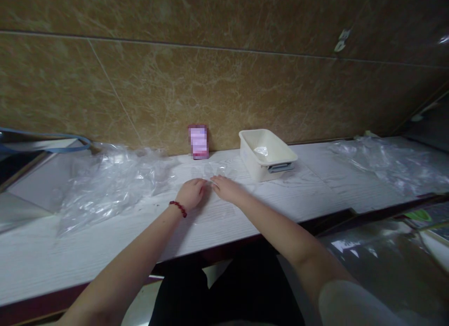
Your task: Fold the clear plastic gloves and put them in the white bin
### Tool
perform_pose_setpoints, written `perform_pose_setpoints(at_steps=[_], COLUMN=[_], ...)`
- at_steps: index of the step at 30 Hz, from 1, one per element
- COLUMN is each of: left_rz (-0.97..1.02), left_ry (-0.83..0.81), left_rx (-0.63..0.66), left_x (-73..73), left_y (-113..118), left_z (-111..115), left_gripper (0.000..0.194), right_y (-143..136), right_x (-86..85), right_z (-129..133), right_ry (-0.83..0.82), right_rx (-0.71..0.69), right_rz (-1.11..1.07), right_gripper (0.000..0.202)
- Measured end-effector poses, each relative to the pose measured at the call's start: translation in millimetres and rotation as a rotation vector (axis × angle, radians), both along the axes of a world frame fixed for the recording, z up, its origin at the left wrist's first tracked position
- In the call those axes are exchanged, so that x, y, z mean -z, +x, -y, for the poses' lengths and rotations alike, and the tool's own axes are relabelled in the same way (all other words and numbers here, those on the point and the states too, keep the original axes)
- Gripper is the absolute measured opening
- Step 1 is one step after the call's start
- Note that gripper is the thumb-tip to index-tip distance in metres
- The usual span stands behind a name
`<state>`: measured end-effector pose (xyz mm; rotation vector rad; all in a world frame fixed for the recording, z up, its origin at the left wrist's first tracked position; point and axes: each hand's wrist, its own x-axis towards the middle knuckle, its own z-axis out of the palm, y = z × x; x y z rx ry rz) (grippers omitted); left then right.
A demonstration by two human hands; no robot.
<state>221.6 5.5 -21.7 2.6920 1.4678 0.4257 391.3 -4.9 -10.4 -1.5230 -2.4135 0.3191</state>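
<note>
My left hand (191, 194), with a dark red bead bracelet (178, 208) on its wrist, is low over the white tabletop, fingers curled in. Close beside it is my right hand (225, 188), its fingertips almost meeting the left ones. Both hands pinch a thin clear plastic bag (209, 169), which lies flat on the table and is hard to make out against the white. Just beyond the hands, a phone (199, 142) leans upright against the wall, its screen blurred. To the right of my right hand stands a cream plastic bin (253, 165) with a small clear plastic piece inside.
A heap of clear plastic bags (115, 181) covers the table to the left, next to a white box (38, 181) with a blue strap. More clear plastic (389, 162) lies at the far right. A tiled wall (217, 87) closes off the back; the table's front edge runs by my lap.
</note>
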Motion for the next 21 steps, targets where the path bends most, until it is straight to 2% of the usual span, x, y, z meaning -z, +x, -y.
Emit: perform_pose_setpoints(at_steps=[4, 9, 15, 18, 21], left_rz=[-0.094, -0.098, 0.006, 0.078, 0.049], left_ry=[-0.004, -0.065, -0.078, -0.078, -0.110], left_rx=[-0.062, -0.087, -0.144, -0.188, -0.326], left_x=[20.2, 25.9, 17.7, 7.0, -3.8], left_y=[5.7, -1.9, -15.1, -35.4, -59.1], left_z=[-20.2, -24.8, -28.4, -30.9, -30.2], left_gripper=[0.043, 0.049, 0.058, 0.053, 0.044], right_y=[-10.0, -5.8, -4.8, -9.0, -16.1], right_x=[22.4, 29.6, 18.0, 10.5, 6.0], right_z=[-22.1, -23.1, -35.3, -39.8, -37.3], right_ry=[0.023, 0.070, 0.008, -0.017, -0.047], right_rx=[-0.013, 0.036, 0.073, 0.148, 0.175], right_rz=[0.054, 0.149, 0.178, 0.155, 0.143], right_gripper=[0.039, 0.049, 0.055, 0.053, 0.047])
